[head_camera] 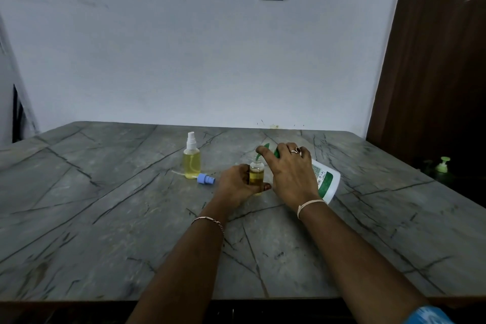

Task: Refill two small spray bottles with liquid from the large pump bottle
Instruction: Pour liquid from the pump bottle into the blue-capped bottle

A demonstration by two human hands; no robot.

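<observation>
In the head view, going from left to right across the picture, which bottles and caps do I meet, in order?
In order: closed spray bottle → blue spray cap → open small bottle → large pump bottle → small green pump bottle.

Dim, flat, bluish light; soft focus, wide-angle bending at edges.

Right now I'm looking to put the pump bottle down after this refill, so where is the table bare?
Bare table lies left of the capped spray bottle, and right of the pump bottle toward the table's edge. Crowded: the centre, where the blue spray head, the left hand gripping the open bottle and the right hand cluster.
</observation>
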